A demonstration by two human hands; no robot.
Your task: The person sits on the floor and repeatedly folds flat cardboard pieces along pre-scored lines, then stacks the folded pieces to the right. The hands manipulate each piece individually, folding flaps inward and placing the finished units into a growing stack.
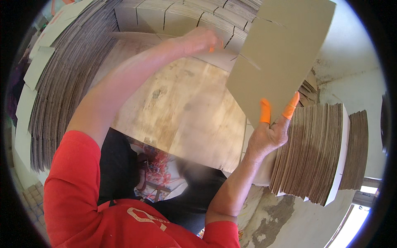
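My right hand (269,134) holds a flat grey-brown cardboard sheet (285,49) by its lower end, between thumb and finger, both tipped with orange finger covers. The sheet stands tilted upward, with a few dark slits cut in from its left edge. My left hand (202,40) is over the far side of the wooden board, slightly blurred. Its fingers are curled in, with orange at the tips, and whatever they may hold is hidden. Just beyond it stands a row of slotted cardboard sheets (178,18), and a cardboard strip (225,61) lies beneath it.
A light plywood board (178,107) lies before me. Tall stacks of cardboard sheets rise at the left (66,78) and at the right (310,149). A pale wall (351,70) bounds the right side. Tangled red and white strands (159,167) lie below, between my legs.
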